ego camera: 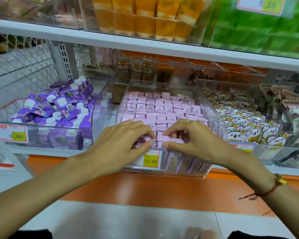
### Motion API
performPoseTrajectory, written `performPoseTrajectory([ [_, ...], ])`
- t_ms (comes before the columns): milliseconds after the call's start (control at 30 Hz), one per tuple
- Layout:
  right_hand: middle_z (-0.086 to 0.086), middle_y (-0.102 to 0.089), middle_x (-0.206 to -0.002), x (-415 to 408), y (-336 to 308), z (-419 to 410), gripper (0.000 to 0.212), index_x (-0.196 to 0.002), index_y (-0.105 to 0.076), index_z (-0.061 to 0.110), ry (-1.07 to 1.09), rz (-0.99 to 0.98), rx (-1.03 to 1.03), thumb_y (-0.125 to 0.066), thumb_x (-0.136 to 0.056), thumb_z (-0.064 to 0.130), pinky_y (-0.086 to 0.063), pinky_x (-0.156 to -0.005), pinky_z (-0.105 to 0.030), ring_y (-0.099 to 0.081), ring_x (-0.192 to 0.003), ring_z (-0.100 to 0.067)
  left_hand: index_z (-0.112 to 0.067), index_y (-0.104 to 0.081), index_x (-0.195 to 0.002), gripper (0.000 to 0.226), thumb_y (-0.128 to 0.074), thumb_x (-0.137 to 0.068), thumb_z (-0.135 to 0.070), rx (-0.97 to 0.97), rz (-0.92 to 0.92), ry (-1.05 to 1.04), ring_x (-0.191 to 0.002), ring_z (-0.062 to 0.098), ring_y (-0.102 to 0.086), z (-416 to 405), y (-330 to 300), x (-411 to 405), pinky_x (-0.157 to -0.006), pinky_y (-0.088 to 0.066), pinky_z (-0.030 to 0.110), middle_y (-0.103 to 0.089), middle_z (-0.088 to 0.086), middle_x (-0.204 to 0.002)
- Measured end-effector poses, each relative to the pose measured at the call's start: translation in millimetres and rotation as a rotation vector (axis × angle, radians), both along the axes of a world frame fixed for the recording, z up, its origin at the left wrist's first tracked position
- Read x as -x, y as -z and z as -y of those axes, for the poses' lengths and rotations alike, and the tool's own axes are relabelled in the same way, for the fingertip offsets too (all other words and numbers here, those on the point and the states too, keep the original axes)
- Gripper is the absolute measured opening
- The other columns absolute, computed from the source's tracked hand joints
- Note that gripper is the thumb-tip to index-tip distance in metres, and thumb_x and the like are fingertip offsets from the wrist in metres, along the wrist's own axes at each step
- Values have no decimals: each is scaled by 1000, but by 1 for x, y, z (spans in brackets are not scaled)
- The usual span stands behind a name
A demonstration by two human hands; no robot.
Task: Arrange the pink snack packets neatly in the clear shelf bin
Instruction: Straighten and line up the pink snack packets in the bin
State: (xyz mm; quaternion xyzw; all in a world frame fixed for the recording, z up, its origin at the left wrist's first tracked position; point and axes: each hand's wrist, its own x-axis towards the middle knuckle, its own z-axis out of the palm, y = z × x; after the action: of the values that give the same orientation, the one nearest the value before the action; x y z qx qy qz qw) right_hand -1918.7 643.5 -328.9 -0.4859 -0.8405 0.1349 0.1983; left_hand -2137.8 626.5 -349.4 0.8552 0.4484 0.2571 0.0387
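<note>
The pink snack packets fill the clear shelf bin in the middle of the lower shelf, standing on edge in close rows that run from the back wall to the front; their print is too small to read. On the bin's front wall a price tag shows 15.80 on a yellow patch. The left hand reaches over the front rim with fingers curled, thumb and fingertips pinching packets in the front row at the left. The right hand sits just beside it, fingers likewise bent down into the front row and thumb pressed against a packet's near face, so both hands hold packets with a narrow grip. A red cord bracelet with a gold and green charm circles the right wrist. To the left, another clear bin holds purple drink cartons with white caps, some marked NFC, and its tag reads 9.90. To the right lies a bin of white bear-print packets with yellow flowers. On the shelf above stand orange jelly cups and green packets beneath a tag reading 8.60.
</note>
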Motion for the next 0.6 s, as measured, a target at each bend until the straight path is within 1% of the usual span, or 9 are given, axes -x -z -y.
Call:
performPoseTrajectory([
  [67, 10, -58, -80, -1, 1, -2, 23, -95, -71, 28, -23, -76, 54, -73, -75, 41, -42, -63, -21, -53, -71, -8, -37, -60, -101, 15, -54, -90, -46, 11, 7, 0, -92, 0, -50, -2, -2, 2, -70, -41, 26, -59, -20, -94],
  [133, 9, -60, -79, -1, 3, -4, 22, -91, -73, 27, -39, -133, 90, -76, -73, 39, -46, -66, -28, -55, -71, -10, -38, -61, -100, 15, -57, -89, -47, 36, 14, 12, -92, -1, -51, -3, -5, 5, -71, -42, 22, -62, -20, -95],
  [200, 8, -62, -79, -1, 5, -5, 21, -88, -74, 26, -39, -153, 77, -75, -73, 41, -48, -68, -33, -57, -72, -12, -38, -61, -100, 14, -58, -89, -45, 68, 16, 21, -93, -1, -54, -2, -7, 7, -74, -43, 24, -63, -19, -97],
  [300, 9, -64, -75, -1, 10, -4, 16, -82, -73, 27, -23, -155, -46, -67, -80, 42, -44, -62, -28, -55, -67, -9, -37, -60, -101, 14, -58, -89, -43, 89, 9, 16, -93, 0, -55, 0, -9, 7, -76, -44, 27, -64, -18, -97],
  [333, 10, -63, -74, 0, 12, -2, 15, -80, -72, 27, -16, -118, -121, -66, -84, 40, -41, -60, -27, -53, -65, -7, -37, -60, -101, 14, -57, -89, -43, 94, 10, 11, -93, 1, -56, 1, -9, 6, -77, -43, 26, -64, -17, -97],
  [400, 10, -63, -77, 7, 14, 3, 16, -80, -70, 22, -17, 34, -331, -63, -89, 34, -37, -58, -26, -52, -68, -9, -37, -59, -101, 14, -57, -88, -43, 94, 2, -11, -92, -1, -54, 2, -10, 4, -73, -41, 20, -63, -19, -97],
  [467, 6, -65, -84, 12, 15, 7, 17, -82, -68, 18, -37, 136, -502, -59, -90, 30, -41, -58, -25, -58, -74, -17, -39, -57, -102, 15, -55, -88, -45, 79, -14, -54, -91, -3, -49, 2, -10, 1, -68, -36, 12, -61, -21, -97],
  [533, 4, -68, -88, 13, 14, 10, 19, -86, -67, 17, -41, 98, -550, -55, -91, 30, -49, -57, -29, -63, -76, -20, -41, -55, -103, 16, -53, -87, -44, 78, -19, -87, -89, -3, -46, 1, -10, -3, -65, -33, 10, -60, -21, -97],
  [600, 6, -68, -88, 13, 15, 12, 18, -90, -66, 17, -17, -15, -521, -54, -93, 31, -51, -56, -34, -64, -75, -19, -42, -53, -103, 16, -52, -87, -44, 100, -33, -107, -90, -2, -48, 0, -11, -6, -65, -36, 18, -59, -20, -100],
])
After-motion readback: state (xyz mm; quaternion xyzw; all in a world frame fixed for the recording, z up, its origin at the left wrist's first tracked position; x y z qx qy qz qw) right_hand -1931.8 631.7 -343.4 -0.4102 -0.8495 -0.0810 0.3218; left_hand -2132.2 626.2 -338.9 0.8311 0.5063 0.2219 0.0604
